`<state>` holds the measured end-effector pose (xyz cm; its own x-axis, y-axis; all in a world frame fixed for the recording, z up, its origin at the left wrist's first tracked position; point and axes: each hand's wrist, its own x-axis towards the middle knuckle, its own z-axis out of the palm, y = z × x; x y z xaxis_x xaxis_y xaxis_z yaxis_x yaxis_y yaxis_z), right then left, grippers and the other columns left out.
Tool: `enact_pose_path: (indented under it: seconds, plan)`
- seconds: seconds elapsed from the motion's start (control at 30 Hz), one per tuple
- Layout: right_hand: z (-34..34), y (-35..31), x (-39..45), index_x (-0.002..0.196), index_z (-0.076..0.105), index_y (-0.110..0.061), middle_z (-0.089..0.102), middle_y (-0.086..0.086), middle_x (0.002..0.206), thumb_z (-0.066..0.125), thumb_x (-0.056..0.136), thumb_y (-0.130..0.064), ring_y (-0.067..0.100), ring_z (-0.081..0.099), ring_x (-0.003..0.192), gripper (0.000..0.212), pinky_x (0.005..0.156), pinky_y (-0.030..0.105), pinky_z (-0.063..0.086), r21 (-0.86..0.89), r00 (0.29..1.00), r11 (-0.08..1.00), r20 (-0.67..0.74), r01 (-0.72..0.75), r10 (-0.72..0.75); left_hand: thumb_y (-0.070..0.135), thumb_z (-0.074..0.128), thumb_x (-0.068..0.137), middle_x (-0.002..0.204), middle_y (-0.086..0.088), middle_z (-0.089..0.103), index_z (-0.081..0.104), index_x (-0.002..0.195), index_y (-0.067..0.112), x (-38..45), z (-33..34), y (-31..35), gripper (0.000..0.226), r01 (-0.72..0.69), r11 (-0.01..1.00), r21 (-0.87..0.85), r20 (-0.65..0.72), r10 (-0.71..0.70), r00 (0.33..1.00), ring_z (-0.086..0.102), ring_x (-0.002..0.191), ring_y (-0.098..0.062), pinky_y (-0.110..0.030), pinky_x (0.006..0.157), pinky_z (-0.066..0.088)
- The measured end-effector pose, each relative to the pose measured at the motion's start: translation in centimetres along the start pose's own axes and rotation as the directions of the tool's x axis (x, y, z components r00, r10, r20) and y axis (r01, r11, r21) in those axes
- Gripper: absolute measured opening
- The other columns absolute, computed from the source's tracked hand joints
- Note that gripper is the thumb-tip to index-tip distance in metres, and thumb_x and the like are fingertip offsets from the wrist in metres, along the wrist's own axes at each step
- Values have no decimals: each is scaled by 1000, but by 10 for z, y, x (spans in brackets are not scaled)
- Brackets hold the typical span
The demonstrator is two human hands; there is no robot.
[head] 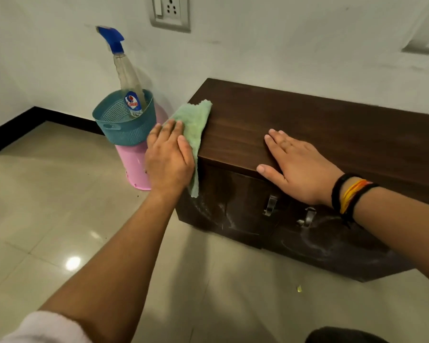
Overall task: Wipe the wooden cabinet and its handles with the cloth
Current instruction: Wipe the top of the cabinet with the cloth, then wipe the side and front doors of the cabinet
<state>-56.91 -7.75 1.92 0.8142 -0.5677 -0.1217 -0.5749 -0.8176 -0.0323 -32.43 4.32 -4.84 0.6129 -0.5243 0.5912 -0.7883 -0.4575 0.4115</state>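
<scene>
Pressed flat with fingers together, the left hand [167,158] held a pale green fleecy cloth [195,129] against the left end of the low dark-brown wooden cabinet [320,125], the cloth draped over its top corner. The right hand [299,167] lay spread on the top. Two metal handles [270,205] sat on the smeared front, below and right of the cloth, nearer the right hand.
</scene>
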Motion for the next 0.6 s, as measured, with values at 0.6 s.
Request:
enact_pose_path:
  seconds: [0.6]
  plan:
    - [2, -5, 17, 161, -6, -29, -10, 1, 171, 2, 96, -65, 21, -8, 157, 75, 125, 41, 3, -57, 985, 984, 36, 170, -169, 49, 18, 99, 153, -25, 27, 25, 148, -5, -62, 53, 29, 73, 306, 895, -326, -260, -396, 881, 21, 143, -31, -20, 117, -3]
